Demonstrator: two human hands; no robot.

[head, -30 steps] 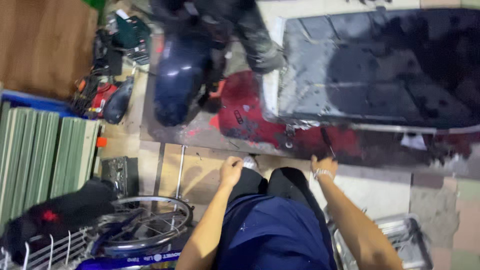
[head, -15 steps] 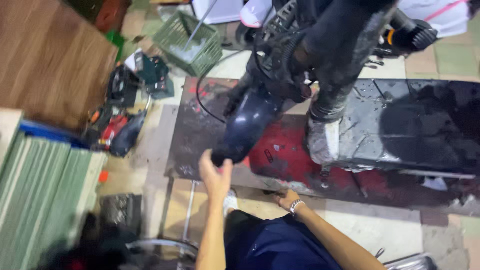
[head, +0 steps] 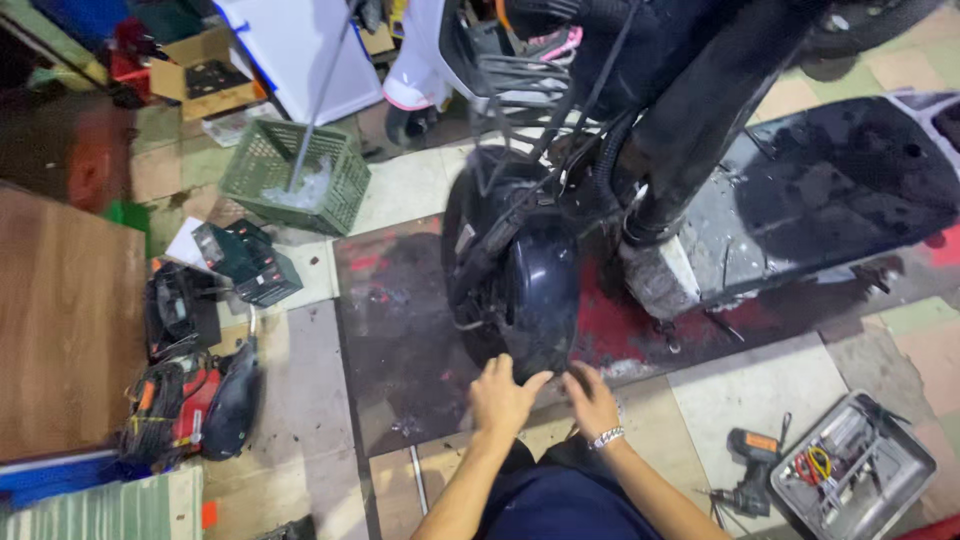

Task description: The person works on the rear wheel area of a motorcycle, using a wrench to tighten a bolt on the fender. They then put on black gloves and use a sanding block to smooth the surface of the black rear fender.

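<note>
Reaching forward, my left hand lies flat, fingers spread, on the lower edge of the dark scooter front fender; nothing grasped. My right hand, wrist bracelet visible, is released too, fingertips touching the fender's underside beside the left. Fender sits over the front wheel, on the dark floor mat. Cordless drill and metal tool tray lie on the floor to my right; green basket well apart, upper left.
</note>
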